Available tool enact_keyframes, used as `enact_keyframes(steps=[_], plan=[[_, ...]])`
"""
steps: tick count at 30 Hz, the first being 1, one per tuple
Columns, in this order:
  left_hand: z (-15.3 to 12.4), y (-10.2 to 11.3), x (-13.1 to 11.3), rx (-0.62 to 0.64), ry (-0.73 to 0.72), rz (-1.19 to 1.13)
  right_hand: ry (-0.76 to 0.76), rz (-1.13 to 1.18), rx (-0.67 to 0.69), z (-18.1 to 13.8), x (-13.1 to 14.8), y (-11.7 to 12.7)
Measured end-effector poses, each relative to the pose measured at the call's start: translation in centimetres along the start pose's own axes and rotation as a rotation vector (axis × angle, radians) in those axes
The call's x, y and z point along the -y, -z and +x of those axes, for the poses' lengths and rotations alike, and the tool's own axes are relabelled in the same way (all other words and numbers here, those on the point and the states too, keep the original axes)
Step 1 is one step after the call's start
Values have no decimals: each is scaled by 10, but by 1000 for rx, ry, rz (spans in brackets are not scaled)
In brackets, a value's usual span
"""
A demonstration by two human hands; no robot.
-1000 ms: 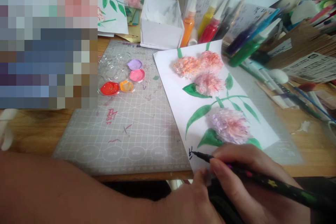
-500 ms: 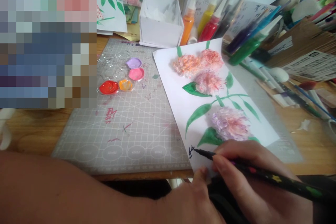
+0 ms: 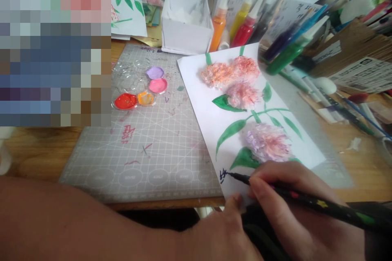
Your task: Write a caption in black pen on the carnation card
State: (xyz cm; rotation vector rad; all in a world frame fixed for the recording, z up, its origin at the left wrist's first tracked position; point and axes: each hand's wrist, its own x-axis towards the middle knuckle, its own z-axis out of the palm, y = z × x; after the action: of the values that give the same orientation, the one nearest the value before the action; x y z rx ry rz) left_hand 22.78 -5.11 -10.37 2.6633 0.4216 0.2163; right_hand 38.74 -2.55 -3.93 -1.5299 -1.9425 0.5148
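The right hand (image 3: 294,204) grips a black brush (image 3: 309,200) between thumb and fingers, its barrel marked with small coloured shapes. The brush tip rests on the near left corner of a white sheet (image 3: 208,110), just beside a small dark written mark (image 3: 223,175). The left hand (image 3: 223,232) lies at the near edge of the sheet, its thumb touching the paper; whether its other fingers are curled or spread cannot be told, and it holds nothing visible. The left forearm crosses the lower part of the view.

The sheet lies tilted, partly on a grey cutting mat (image 3: 153,147) and partly on the wooden worktop (image 3: 33,151). It carries painted green leaves and stems and textured flower heads: an orange-pink cluster (image 3: 229,73) at the far end and a lilac-pink bloom (image 3: 268,142) just beyond the right hand.

On the mat, left of the sheet, sits a clear palette (image 3: 141,85) with red, orange, pink and lilac paint in separate wells. Behind the mat stands a white open box (image 3: 186,28). To its right, paint bottles (image 3: 241,24) in orange, yellow, red, purple and green lean together. Pens and brushes lie at the right edge.
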Motion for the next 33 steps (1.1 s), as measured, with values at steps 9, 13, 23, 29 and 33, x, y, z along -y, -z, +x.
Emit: enact_keyframes(steps=[9,13,23,29,33], plan=[[0,2,0,-8,-19,8,-7,93,20,-1,2,0],[3,8,0,-16,-23,-5,12,69,27,-1,2,1],[0,5,-2,-17,25,-24,-38,33,-16,-1,3,-1],[1,7,-2,21,9,-37,-22,64,-8,-1,1,0],[3,7,-2,5,20,-4,-14,59,-16,-1,1,0]])
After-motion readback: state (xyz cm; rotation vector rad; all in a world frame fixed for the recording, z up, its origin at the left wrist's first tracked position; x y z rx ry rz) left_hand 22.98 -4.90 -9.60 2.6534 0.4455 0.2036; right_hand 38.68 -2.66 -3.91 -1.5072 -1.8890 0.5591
